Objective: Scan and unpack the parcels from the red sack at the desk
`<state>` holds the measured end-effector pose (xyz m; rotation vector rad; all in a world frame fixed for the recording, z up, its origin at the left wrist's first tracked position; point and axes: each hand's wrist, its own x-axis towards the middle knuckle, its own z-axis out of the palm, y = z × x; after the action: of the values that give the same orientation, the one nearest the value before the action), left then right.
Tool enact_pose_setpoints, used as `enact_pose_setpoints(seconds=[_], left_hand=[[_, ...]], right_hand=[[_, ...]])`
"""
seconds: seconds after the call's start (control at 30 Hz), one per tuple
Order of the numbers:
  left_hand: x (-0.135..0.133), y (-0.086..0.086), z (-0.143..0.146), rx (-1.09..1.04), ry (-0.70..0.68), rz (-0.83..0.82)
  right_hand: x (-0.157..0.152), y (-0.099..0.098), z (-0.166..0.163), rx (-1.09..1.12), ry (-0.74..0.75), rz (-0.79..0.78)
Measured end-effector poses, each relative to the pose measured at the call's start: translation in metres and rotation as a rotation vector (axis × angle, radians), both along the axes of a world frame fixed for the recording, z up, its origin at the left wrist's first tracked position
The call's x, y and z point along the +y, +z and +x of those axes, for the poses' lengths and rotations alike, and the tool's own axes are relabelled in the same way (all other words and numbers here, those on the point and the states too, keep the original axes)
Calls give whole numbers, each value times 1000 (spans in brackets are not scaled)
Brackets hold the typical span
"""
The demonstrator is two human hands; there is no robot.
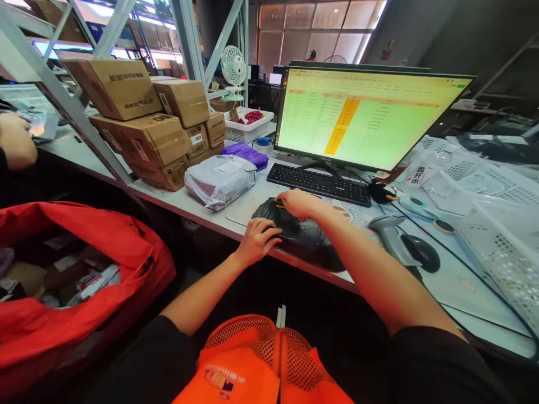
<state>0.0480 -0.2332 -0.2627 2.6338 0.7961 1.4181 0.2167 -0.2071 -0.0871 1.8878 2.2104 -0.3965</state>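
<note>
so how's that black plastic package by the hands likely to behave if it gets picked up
The black plastic package will probably give at the surface, since its wrapping looks thin and creased. It may be a bit slippery, judging by the sheen on the plastic. Rolling seems unlikely, as it lies low and broad.

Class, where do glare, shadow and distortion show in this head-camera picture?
Head view: the monitor glows yellow-green; the black bag shows faint sheen; deep shadow lies below the table; the white basket at far right looks stretched, perhaps by a wide lens.
</note>
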Motion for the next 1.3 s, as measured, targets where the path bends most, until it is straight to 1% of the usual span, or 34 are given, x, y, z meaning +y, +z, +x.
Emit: enact_pose_setpoints(seconds=[0.03, 0.1, 0.2, 0.3, 0.33, 0.37, 0.4, 0.47, 0.53, 0.6, 0.63, 0.7, 0.77, 0.8, 0.83, 0.87, 0.9, 0.97, 1.03, 1.07, 1.1, 1.13, 1.2, 1.23, 1.27, 1.3], left_hand=[[0, 1, 0, 7, 13, -5], [-1, 2, 1, 28, 32, -13], [-7, 4, 4, 56, 16, -13], [-12, 13, 9, 115, -8, -5], [-12, 19, 11, 149, -2, -7], [-11, 26, 12, 192, 1, -15], [-8, 35, 14, 243, -6, -31], [2, 54, 20, 343, -50, -94], [17, 72, 28, 413, -115, -165], [32, 84, 39, 466, -153, -218], [38, 86, 45, 496, -156, -238], [46, 87, 55, 560, -146, -267], [48, 84, 60, 603, -129, -268], [48, 82, 61, 618, -133, -250], [47, 81, 61, 632, -147, -224], [47, 81, 61, 645, -168, -192], [46, 81, 61, 652, -192, -157], [45, 82, 59, 645, -251, -100], [45, 82, 58, 612, -289, -72], [45, 82, 58, 594, -299, -69], [44, 81, 57, 578, -307, -70], [44, 81, 57, 565, -314, -74], [42, 79, 56, 548, -324, -85], [41, 79, 55, 545, -324, -91], [41, 78, 55, 545, -320, -94], [40, 77, 55, 546, -312, -92]], right_hand=[[-4, -1, 2, -16, 13, -10], [-24, 2, 15, -31, 36, -36], [-70, 17, 54, -25, 19, -112], [-112, 31, 105, 73, -109, -224], [-122, 30, 122, 115, -160, -230], [-129, 27, 139, 146, -204, -203], [-134, 20, 155, 156, -231, -130], [-136, -4, 179, 123, -261, 123], [-130, -35, 192, 72, -295, 402], [-123, -64, 196, 92, -345, 569], [-119, -75, 197, 139, -376, 609], [-113, -89, 198, 290, -482, 648], [-110, -95, 201, 434, -647, 696], [-110, -97, 203, 465, -709, 731], [-109, -99, 204, 452, -737, 769], [-109, -102, 204, 396, -728, 795], [-108, -104, 203, 303, -689, 787], [-107, -109, 199, 107, -603, 676], [-104, -108, 196, 1, -573, 540], [-102, -103, 195, -18, -573, 501], [-98, -94, 195, -19, -582, 508], [-94, -84, 194, -4, -595, 564], [-84, -59, 186, 61, -567, 755], [-78, -48, 178, 110, -498, 844], [-71, -40, 168, 158, -388, 886], [-63, -35, 155, 191, -250, 859]])
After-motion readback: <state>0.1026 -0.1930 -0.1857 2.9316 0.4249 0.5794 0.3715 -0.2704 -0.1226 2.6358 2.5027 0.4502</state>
